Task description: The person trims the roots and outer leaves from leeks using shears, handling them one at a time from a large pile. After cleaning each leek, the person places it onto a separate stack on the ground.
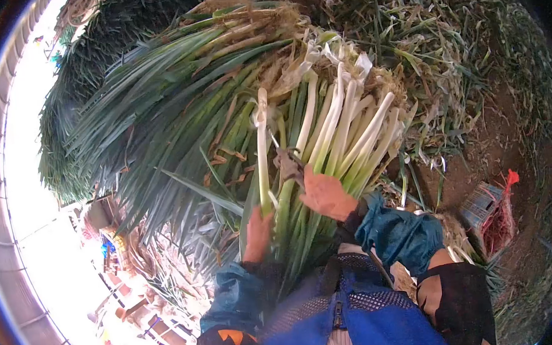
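My left hand is closed around the lower green part of a single long green onion, whose white end points up and away from me. My right hand grips a grey-brown blow gun; its thin nozzle points at the white shaft of that onion. Loose skin near the nozzle looks blurred. Just beyond my right hand lies a row of peeled green onions with bare white ends. Their green leaves run down toward my lap. Behind them is a big pile of unpeeled green onions with dry roots and skins.
Stripped leaves and skins cover the ground at upper right. A crate-like thing with red netting stands on the soil to the right. More green onions are heaped at far left, beside a bright plastic wall.
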### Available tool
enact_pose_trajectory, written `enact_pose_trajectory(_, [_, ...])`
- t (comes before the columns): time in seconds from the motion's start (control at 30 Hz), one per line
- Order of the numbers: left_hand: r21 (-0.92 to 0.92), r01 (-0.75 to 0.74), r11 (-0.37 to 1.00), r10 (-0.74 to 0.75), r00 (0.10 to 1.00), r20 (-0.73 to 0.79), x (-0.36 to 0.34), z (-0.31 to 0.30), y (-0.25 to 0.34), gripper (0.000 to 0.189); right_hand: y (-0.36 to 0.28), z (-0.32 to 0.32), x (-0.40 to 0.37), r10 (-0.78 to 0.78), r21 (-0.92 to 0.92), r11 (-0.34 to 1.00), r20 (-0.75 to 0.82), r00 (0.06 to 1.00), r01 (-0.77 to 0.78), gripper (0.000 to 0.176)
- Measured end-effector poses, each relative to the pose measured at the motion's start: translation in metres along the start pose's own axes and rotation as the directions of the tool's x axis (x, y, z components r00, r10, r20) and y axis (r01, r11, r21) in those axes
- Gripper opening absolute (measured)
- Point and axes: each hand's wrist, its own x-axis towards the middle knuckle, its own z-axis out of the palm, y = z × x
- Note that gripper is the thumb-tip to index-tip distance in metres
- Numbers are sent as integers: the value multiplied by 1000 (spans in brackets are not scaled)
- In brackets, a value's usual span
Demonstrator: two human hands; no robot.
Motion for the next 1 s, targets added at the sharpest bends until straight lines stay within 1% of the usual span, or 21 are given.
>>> enact_pose_trajectory(0.1, [-118,90,989,-83,994,68,-10,-3,-3,36,0,-2,10,47,-38,998,0,999,-47,64])
enact_pose_trajectory(0.13, [-145,68,987,-60,996,59,-14,-4,5,36,-3,-5,7,32,-1,999,14,999,-32,64])
enact_pose_trajectory(0.2, [-135,103,985,-92,992,84,-13,-5,5,37,-11,-12,-4,3,70,998,37,999,-6,63])
enact_pose_trajectory(0.23, [-129,120,984,-108,989,96,-12,-6,5,37,-12,-13,-2,8,35,999,30,1000,-9,55])
enact_pose_trajectory(0.3, [-166,29,986,-18,997,71,-16,-4,3,38,-16,-13,6,15,-29,999,17,1000,-15,39])
enact_pose_trajectory(0.33, [-182,-18,983,29,998,54,-17,-4,1,39,-15,-12,17,52,-42,998,3,999,-52,39])
enact_pose_trajectory(0.4, [-185,-37,982,53,995,82,-14,-4,-12,40,-3,-8,46,131,-64,989,-24,991,-132,39])
enact_pose_trajectory(0.47, [-212,15,977,12,992,126,-13,-6,-15,39,18,4,66,111,-100,988,-91,990,-120,38])
enact_pose_trajectory(0.5, [-236,76,969,-40,987,155,-13,-8,-14,39,24,7,71,101,-117,986,-123,987,-116,37])
enact_pose_trajectory(0.53, [-257,136,957,-90,979,184,-14,-12,-3,38,19,2,67,129,-66,989,-86,988,-135,38])
enact_pose_trajectory(0.57, [-323,166,932,-113,978,176,-19,-16,9,35,15,-3,59,156,-18,987,-48,987,-157,38])
enact_pose_trajectory(0.6, [-389,194,900,-136,976,172,-30,-22,42,31,9,-11,49,184,27,983,-9,983,-183,39])
enact_pose_trajectory(0.63, [-456,223,861,-160,972,173,-32,-24,62,29,4,-18,35,117,45,992,-38,992,-116,45])
enact_pose_trajectory(0.67, [-488,217,845,-135,971,197,-21,-25,62,25,-1,-24,18,51,56,997,-66,997,-47,51])
enact_pose_trajectory(0.7, [-445,122,887,-46,983,176,-12,-24,72,25,-3,-28,3,-12,62,998,-97,995,18,58])
enact_pose_trajectory(0.77, [-352,-83,932,148,976,162,6,-18,97,25,-1,-31,-21,76,83,994,-110,991,-67,63])
enact_pose_trajectory(0.8, [-340,-76,937,155,965,211,24,-7,86,25,-1,-34,-31,118,95,990,-116,986,-107,66])
enact_pose_trajectory(0.9, [-213,-253,944,308,908,286,38,33,47,27,2,-55,-53,345,169,927,-33,938,-335,71])
enact_pose_trajectory(0.93, [-255,-210,944,288,901,323,41,49,18,28,1,-63,-57,357,170,924,-56,932,-343,66])
enact_pose_trajectory(0.97, [-166,-369,914,402,872,277,44,59,-11,29,8,-63,-55,328,129,940,-86,941,-316,65])
enact_pose_trajectory(1.0, [-69,-512,856,513,823,244,46,66,-36,30,20,-60,-50,299,88,953,-113,947,-291,65])
